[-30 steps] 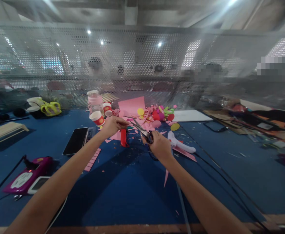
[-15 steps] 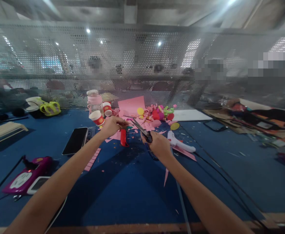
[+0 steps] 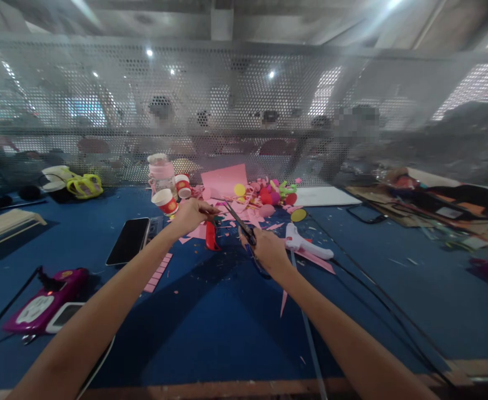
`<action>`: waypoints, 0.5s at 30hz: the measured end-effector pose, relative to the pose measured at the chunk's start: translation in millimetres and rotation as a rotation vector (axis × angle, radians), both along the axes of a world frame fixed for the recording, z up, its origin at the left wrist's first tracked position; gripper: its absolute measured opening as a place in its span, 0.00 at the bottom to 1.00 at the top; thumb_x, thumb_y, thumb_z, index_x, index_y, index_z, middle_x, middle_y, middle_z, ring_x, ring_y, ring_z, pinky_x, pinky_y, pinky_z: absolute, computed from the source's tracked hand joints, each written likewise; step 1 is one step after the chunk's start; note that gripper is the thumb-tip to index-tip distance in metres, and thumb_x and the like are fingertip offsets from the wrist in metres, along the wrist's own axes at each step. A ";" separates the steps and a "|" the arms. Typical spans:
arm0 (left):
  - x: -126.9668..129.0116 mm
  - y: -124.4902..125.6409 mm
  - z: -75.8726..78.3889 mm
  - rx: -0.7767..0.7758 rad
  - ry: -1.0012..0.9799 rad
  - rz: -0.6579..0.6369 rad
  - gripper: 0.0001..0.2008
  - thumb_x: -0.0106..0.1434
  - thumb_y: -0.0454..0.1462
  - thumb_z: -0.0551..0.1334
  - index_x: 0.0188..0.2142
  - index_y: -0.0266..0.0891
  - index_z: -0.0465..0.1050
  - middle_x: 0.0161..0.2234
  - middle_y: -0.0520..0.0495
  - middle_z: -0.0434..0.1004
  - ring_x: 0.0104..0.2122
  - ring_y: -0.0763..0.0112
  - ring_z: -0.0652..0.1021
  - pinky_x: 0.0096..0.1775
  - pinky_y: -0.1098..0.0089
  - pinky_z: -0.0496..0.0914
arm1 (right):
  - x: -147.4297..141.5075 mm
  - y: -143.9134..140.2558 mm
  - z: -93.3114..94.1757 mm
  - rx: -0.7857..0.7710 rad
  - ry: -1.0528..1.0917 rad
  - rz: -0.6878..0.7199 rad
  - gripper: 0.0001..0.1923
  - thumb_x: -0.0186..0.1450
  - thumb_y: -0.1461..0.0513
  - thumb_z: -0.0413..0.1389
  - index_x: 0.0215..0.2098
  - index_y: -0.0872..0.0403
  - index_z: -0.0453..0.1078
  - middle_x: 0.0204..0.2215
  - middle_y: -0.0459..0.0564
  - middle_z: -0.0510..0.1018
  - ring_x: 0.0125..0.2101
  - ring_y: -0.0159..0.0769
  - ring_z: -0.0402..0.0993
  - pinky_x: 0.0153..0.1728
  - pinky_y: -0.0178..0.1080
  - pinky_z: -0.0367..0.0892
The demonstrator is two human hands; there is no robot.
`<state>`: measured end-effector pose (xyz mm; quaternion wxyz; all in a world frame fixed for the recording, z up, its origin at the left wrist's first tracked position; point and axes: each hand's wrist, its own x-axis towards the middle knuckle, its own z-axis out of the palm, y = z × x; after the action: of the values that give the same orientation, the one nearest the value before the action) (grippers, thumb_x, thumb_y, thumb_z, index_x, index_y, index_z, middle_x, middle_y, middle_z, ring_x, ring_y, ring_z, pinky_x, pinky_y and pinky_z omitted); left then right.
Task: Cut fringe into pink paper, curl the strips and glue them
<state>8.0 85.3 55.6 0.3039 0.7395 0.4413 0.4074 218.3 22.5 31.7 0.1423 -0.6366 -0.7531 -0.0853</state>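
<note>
Phone [image 3: 128, 240] on the tabletop [image 3: 210, 322] left of the hands, paper cups [image 3: 165, 201] behind it, glue gun [image 3: 306, 246] right of the scissors [image 3: 239, 222], paper scraps [image 3: 244, 203] behind, mesh screen [image 3: 244, 111] at the back

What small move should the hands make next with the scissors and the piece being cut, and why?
Probably close the scissors for another short snip. The right hand grips their handles, the blades point at the small piece pinched in the left hand, and offcuts litter the blue table below.

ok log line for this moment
right hand: grips scissors | left hand: pinches small scrap at blades | beside: red cutter, glue gun
</note>
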 end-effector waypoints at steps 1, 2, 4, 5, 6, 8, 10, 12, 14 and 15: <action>0.5 -0.8 0.5 -0.006 0.009 0.002 0.13 0.45 0.27 0.60 0.31 0.36 0.77 0.30 0.46 0.79 0.29 0.70 0.76 0.30 0.74 0.69 | -0.8 -0.1 0.0 -0.009 0.003 0.001 0.19 0.63 0.52 0.43 0.32 0.57 0.68 0.28 0.56 0.77 0.32 0.40 0.74 0.30 0.34 0.61; 1.2 -1.8 1.0 -0.015 0.017 0.005 0.13 0.46 0.27 0.59 0.32 0.36 0.77 0.29 0.47 0.79 0.29 0.70 0.76 0.30 0.74 0.69 | -1.7 -0.1 0.0 -0.016 0.004 -0.001 0.18 0.64 0.53 0.43 0.32 0.57 0.68 0.28 0.56 0.78 0.32 0.40 0.75 0.30 0.34 0.61; 3.2 -3.8 2.0 -0.034 0.026 0.011 0.14 0.45 0.26 0.59 0.32 0.36 0.77 0.28 0.47 0.79 0.29 0.70 0.75 0.30 0.74 0.69 | -3.5 -0.1 0.1 -0.023 0.002 -0.010 0.18 0.64 0.54 0.44 0.33 0.59 0.69 0.29 0.58 0.78 0.32 0.40 0.75 0.32 0.35 0.62; 4.3 -4.8 2.4 -0.044 0.028 0.017 0.14 0.45 0.26 0.60 0.32 0.35 0.77 0.28 0.47 0.79 0.28 0.70 0.75 0.30 0.74 0.68 | -4.2 -0.3 0.5 -0.027 0.000 -0.015 0.19 0.64 0.55 0.44 0.33 0.60 0.70 0.29 0.59 0.78 0.31 0.40 0.75 0.32 0.35 0.62; 5.5 -5.7 2.6 -0.055 0.028 0.024 0.13 0.45 0.26 0.60 0.32 0.35 0.78 0.28 0.47 0.79 0.27 0.70 0.75 0.30 0.73 0.68 | -4.8 -0.7 1.4 -0.031 -0.003 -0.018 0.19 0.64 0.55 0.43 0.33 0.60 0.70 0.29 0.60 0.78 0.31 0.41 0.75 0.32 0.36 0.63; 7.6 -7.4 2.6 -0.077 0.023 0.037 0.13 0.45 0.26 0.61 0.32 0.34 0.77 0.27 0.47 0.79 0.25 0.71 0.75 0.28 0.74 0.68 | -5.5 -2.4 3.9 -0.044 -0.009 -0.015 0.20 0.64 0.55 0.43 0.32 0.60 0.71 0.28 0.61 0.78 0.30 0.41 0.75 0.31 0.36 0.64; 9.2 -8.9 2.1 -0.090 0.020 0.041 0.13 0.45 0.27 0.60 0.33 0.33 0.77 0.26 0.47 0.79 0.24 0.72 0.74 0.27 0.74 0.67 | -6.0 -4.7 6.9 -0.056 -0.014 -0.010 0.21 0.64 0.55 0.43 0.30 0.60 0.72 0.27 0.61 0.78 0.29 0.42 0.76 0.30 0.36 0.64; 10.5 -9.9 1.3 -0.084 0.025 0.045 0.13 0.46 0.27 0.60 0.33 0.33 0.77 0.25 0.46 0.79 0.23 0.72 0.74 0.26 0.74 0.67 | -6.3 -6.9 9.1 -0.064 -0.016 -0.009 0.22 0.64 0.55 0.43 0.28 0.60 0.73 0.26 0.62 0.78 0.28 0.42 0.76 0.28 0.36 0.64; 11.9 -10.3 0.1 -0.078 0.033 0.065 0.12 0.47 0.27 0.61 0.33 0.32 0.77 0.24 0.46 0.78 0.23 0.72 0.74 0.26 0.74 0.67 | -6.6 -8.4 9.9 -0.069 -0.013 -0.006 0.21 0.63 0.55 0.44 0.27 0.60 0.73 0.26 0.62 0.78 0.27 0.43 0.76 0.27 0.36 0.64; 12.9 -10.4 -0.5 -0.079 0.036 0.079 0.12 0.47 0.27 0.61 0.33 0.32 0.77 0.24 0.46 0.78 0.23 0.72 0.74 0.26 0.74 0.68 | -6.6 -8.8 9.8 -0.071 -0.009 0.000 0.21 0.63 0.55 0.45 0.27 0.60 0.73 0.25 0.61 0.78 0.27 0.42 0.76 0.27 0.36 0.64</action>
<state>20.9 74.8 55.1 0.3085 0.7162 0.4912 0.3882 211.8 13.8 41.5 0.1162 -0.6410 -0.7563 -0.0611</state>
